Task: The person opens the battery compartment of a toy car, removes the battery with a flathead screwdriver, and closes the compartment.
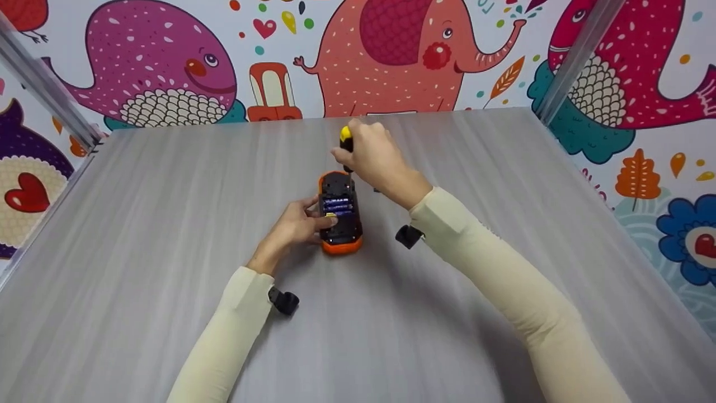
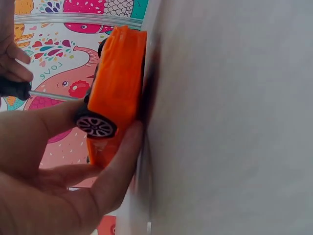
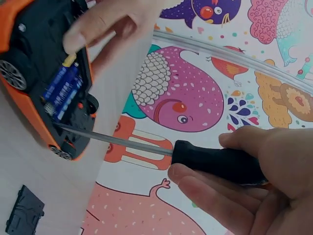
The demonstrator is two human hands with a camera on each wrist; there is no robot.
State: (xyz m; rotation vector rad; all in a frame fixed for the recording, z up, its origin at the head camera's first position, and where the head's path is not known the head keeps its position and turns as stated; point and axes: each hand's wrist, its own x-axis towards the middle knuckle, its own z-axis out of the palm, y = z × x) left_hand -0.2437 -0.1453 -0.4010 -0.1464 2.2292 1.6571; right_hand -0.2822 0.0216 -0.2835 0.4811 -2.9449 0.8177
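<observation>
An orange toy car (image 1: 341,234) lies wheels up on the table, its black underside showing. Blue batteries (image 3: 63,93) sit in its uncovered battery compartment. My left hand (image 1: 297,224) grips the car from the left, thumb on the underside and fingers along the body. Beside that thumb shows a small yellow piece (image 3: 70,59). My right hand (image 1: 377,152) holds a screwdriver (image 3: 215,160) by its black and yellow handle. In the right wrist view the metal shaft (image 3: 122,142) reaches the compartment's edge, next to the batteries.
A black battery cover (image 3: 24,210) lies on the table beside the car, mostly hidden behind the right wrist in the head view. The grey table (image 1: 168,224) meets walls printed with cartoon animals (image 1: 391,56) at the back and sides.
</observation>
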